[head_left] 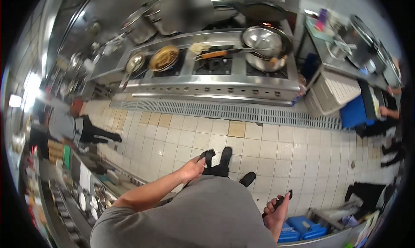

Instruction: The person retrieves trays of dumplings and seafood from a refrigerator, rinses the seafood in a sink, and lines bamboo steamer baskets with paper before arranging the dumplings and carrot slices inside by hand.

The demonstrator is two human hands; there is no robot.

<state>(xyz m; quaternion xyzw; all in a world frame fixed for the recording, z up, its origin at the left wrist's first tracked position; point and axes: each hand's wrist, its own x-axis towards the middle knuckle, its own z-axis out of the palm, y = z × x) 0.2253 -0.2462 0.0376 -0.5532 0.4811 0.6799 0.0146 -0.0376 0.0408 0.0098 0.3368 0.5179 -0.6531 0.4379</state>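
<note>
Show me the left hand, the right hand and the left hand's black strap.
Left hand [193, 169]: head view, middle of hand.
Right hand [277, 210]: head view, middle of hand.
Black strap [209, 158]: head view, hanging part.

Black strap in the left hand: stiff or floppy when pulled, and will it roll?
Probably floppy: the black strap bends beside the left hand. Likely light for its length, since it looks like a narrow band. Unlikely to roll, as it appears flat, though it may twist or fold.
</note>
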